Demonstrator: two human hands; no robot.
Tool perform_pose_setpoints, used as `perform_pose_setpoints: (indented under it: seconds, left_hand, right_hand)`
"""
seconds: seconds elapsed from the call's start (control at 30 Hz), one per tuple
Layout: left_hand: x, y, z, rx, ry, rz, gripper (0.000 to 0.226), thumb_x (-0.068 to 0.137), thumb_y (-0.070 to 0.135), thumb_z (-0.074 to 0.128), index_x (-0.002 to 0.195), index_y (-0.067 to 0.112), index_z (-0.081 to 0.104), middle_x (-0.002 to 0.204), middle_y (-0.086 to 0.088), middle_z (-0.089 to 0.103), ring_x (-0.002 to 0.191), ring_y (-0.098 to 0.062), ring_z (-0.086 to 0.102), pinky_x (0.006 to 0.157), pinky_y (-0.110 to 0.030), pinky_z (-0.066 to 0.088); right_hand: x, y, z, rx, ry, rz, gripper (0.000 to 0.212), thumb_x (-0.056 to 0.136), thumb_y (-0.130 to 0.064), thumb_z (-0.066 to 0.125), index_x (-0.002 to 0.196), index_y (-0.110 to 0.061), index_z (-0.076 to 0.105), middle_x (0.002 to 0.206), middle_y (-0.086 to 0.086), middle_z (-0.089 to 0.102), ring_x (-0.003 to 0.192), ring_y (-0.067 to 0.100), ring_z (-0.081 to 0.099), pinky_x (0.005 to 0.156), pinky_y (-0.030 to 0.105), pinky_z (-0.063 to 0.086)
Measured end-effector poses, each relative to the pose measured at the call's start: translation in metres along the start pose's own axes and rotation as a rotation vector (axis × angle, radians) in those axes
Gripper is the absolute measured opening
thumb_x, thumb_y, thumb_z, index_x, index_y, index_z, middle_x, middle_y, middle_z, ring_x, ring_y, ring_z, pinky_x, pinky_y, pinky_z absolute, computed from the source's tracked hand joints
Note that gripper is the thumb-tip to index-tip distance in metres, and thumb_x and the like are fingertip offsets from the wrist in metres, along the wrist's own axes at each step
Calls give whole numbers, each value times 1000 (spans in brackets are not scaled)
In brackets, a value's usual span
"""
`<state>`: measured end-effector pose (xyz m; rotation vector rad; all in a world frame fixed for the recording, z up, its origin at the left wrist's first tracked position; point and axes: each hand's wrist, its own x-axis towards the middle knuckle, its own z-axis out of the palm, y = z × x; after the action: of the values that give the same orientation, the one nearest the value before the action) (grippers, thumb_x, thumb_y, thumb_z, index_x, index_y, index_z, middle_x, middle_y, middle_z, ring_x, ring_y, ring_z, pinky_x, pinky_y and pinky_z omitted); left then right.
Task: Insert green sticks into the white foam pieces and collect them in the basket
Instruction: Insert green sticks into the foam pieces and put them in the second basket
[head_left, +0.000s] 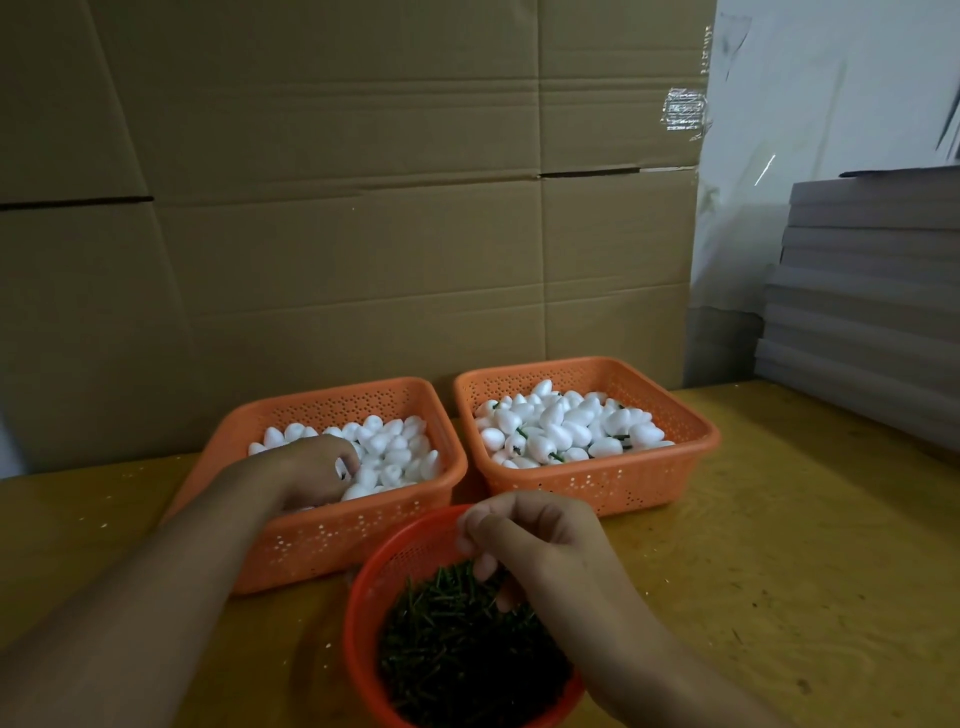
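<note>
A: Where are the green sticks (457, 644)?
B: Heaped loose in a round red basket (363, 623) at the near edge of the table (779, 545). The right hand (540, 551) is over its far rim, fingers curled down so the tips reach the pile; whether it has a stick pinched, I cannot tell.

A: And the foam?
B: Plain white foam pieces (395, 452) fill the left orange basket (322, 540). The left hand (311, 470) is down among them, fingers curled into the heap, though any piece it may be gripping is hidden under it. The forearm crosses that basket's near left corner.

A: The other basket?
B: The right orange basket (597, 483) stands just beside the left one, and holds the foam pieces with sticks (561, 426), bits of green showing between the white.

A: Anything crowding them?
B: The round basket sits just in front of the gap between the two orange ones, hiding the left one's near right corner. Behind them stands a wall of flattened cardboard (337, 208), and at the right a stack of grey boards (867, 291).
</note>
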<state>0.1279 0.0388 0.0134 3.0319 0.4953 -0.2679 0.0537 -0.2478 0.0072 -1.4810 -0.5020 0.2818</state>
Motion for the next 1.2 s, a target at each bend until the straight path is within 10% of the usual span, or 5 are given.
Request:
perform_pose_setpoints:
  seconds: [0.4,0.8,0.93,1.2]
  left_hand:
    - [7,-2,3,-275,64,137,23,83,30,73,104,38,69,99,17,64,93,-9,65,82,-30,53]
    - [-82,32,2,-672,702,493,30,81,5,76,95,31,71,100,19,68,99,5,59,74,-4,41]
    - [-113,47,12,-682,747,654,39,81,1,78,96,36,71,109,23,66,107,-3,62,76,-14,47]
    - [-133,61,14,-747,657,689,48,86,21,76,121,50,62,117,20,64,110,-10,63,83,-19,53]
  right_hand:
    - [1,1,-2,8,17,-20,21,94,-20,64,78,-9,73,69,5,65,63,15,57,55,25,46]
    - [4,18,-4,-384,36,-121,13,92,-27,64,83,-32,71,64,-13,66,51,0,54,49,15,41]
    - [4,26,-5,-771,8,-257,20,82,-32,55,98,-31,68,84,-21,67,77,-5,61,65,8,42]
    - [3,32,-7,-1119,-240,-325,35,91,-34,52,125,-28,57,122,-8,59,116,14,50,98,34,46]
